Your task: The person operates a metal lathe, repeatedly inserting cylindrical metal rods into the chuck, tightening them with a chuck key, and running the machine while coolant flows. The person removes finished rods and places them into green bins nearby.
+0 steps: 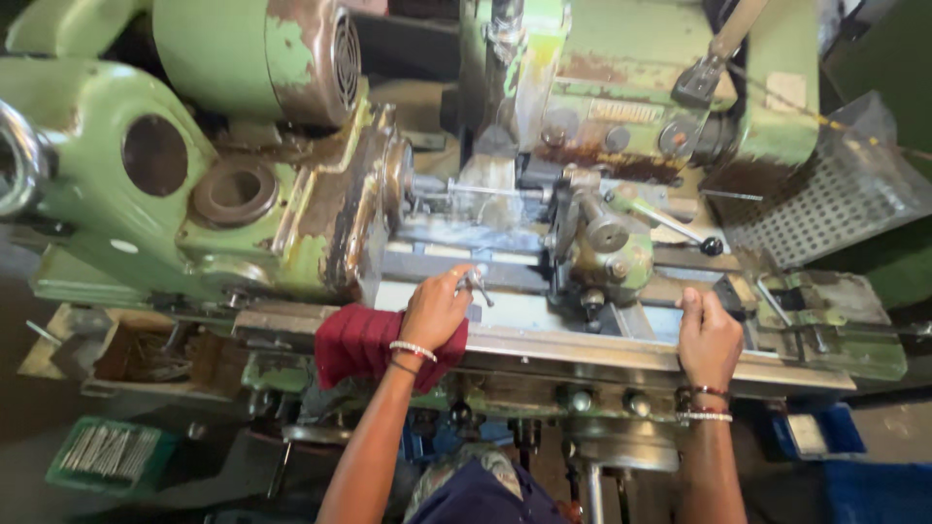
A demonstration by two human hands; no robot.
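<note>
The left hand (434, 309) is pinched shut on a small metal piece (476, 282), a short silvery part with a stem, held between thumb and fingertips just above the front rail of the lathe bed (544, 342). The part looks light, rigid and smooth, probably slick with oil, so a fingertip pinch across its stem seems the sensible hold; I judge it would slip easily if taken by the polished end, and it is too stiff to bend or bruise. The wrist of that hand lies over a red cloth (361, 342), soft and folded, draped on the same rail to the left of the part.

The right hand (708, 335) rests further right along that rail, its fingers curled over the edge; it is closed against the metal, though I cannot tell whether it truly grips or only leans there. Both wrists carry beaded bracelets.

Behind the rail, between the two hands, stands the green tool carriage (602, 247) with a black-knobbed lever (712, 245) pointing right. To the left of the carriage a thin bar (476, 193) projects from the chuck (396, 184) of the worn green headstock (194, 165). Right of the carriage sits a perforated metal guard (825, 199). Below the rail, far left, a green crate of thin rods (109, 454) stands on the floor.
</note>
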